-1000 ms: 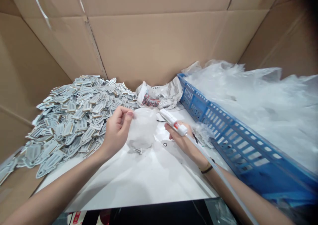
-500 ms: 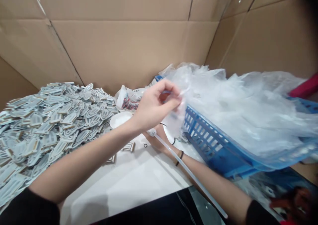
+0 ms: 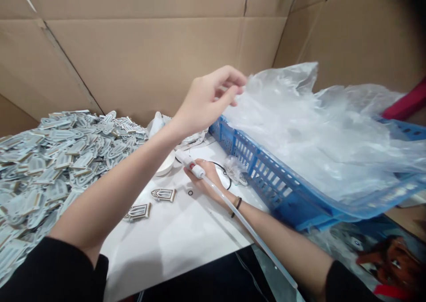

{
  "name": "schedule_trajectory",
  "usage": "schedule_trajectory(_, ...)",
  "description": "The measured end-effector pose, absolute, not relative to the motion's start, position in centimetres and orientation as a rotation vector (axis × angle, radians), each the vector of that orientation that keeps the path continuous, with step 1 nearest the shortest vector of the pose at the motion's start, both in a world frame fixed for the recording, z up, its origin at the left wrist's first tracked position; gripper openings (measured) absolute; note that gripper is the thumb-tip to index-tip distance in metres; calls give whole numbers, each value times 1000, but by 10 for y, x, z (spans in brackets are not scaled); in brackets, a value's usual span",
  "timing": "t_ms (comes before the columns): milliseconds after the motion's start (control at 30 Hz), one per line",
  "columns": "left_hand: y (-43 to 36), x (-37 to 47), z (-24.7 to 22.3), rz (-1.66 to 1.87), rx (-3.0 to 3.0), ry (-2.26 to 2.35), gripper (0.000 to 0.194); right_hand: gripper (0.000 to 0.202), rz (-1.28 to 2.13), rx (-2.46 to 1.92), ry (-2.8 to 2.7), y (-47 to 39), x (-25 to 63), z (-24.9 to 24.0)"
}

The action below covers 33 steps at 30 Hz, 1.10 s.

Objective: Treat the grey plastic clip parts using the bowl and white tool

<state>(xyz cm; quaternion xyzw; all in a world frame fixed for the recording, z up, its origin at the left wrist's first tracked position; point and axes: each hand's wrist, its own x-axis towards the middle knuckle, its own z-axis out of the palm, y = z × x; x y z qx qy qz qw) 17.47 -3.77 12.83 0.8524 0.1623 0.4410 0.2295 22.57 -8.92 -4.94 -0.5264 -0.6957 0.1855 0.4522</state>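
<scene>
My left hand (image 3: 213, 97) is raised at the left rim of the basket, beside a heap of clear plastic bags (image 3: 299, 129). Its fingers are loosely curled and apart, with nothing visible between them. Lower down, my right hand (image 3: 208, 180) grips a white glue gun (image 3: 193, 165), and a long translucent glue stick (image 3: 249, 231) runs from its rear back over my forearm. To the left of that hand, two small arch-shaped frame pieces (image 3: 163, 194) with brownish edges lie on the white tabletop (image 3: 179, 235). A small black ring (image 3: 190, 192) rests nearby.
A big pile of grey-white frame pieces (image 3: 66, 160) covers the left side. The blue basket (image 3: 266, 164) full of bags stands at the right. A white dish (image 3: 166, 165) sits behind the glue gun, near a black cable (image 3: 229, 182). Cardboard walls (image 3: 149, 57) enclose the back.
My left hand has moved up, and the bag it was pinching now lies among the heap in the basket. My right hand keeps the glue gun, now more visible. The view has shifted slightly.
</scene>
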Motion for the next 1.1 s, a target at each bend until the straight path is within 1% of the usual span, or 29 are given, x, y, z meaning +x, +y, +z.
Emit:
schedule_trajectory(67, -50, 133, 121, 1179, 2469, 575, 11, 33, 466, -1297, -1641, -87, 226, -49)
schedule_trajectory(133, -65, 89, 108, 1003, 2614, 702, 8, 33, 535, -1316, -1563, -86, 227, -48)
schedule_trajectory(200, -80, 47, 87, 616, 2760, 810, 10, 33, 603, -1351, -1506, -87, 228, -46)
schedule_trajectory(267, -94, 9, 63, 246, 2769, 988, 11, 34, 622, -1381, -1490, -87, 228, -44)
schedule_trajectory(333, -105, -22, 40, -9, 2681, 1154, 17, 36, 606, -1400, -1505, -88, 227, -43)
schedule_trajectory(367, -110, -34, 30, -71, 2640, 1212, 21, 37, 599, -1403, -1518, -89, 226, -43)
schedule_trajectory(433, -118, -51, 15, -81, 2599, 1282, 22, 37, 590, -1399, -1529, -90, 225, -43)
schedule_trajectory(533, -128, -56, 5, -11, 2614, 1235, 20, 39, 598, -1385, -1527, -93, 225, -43)
schedule_trajectory(667, -135, -36, 3, 5, 2721, 1069, 21, 39, 591, -1394, -1537, -93, 225, -45)
schedule_trajectory(833, -126, -13, -1, 121, 2875, 941, 22, 40, 567, -1408, -1536, -89, 226, -47)
schedule_trajectory(900, -119, -10, -2, 133, 2884, 917, 30, 40, 569, -1414, -1537, -88, 226, -47)
schedule_trajectory(1000, -109, -9, -1, 73, 2789, 916, 49, 37, 585, -1419, -1533, -88, 226, -46)
schedule_trajectory(1033, -106, -9, 0, 50, 2751, 929, 52, 37, 591, -1420, -1532, -87, 226, -45)
schedule_trajectory(1100, -105, -9, 0, 17, 2709, 963, 49, 36, 599, -1428, -1532, -87, 227, -44)
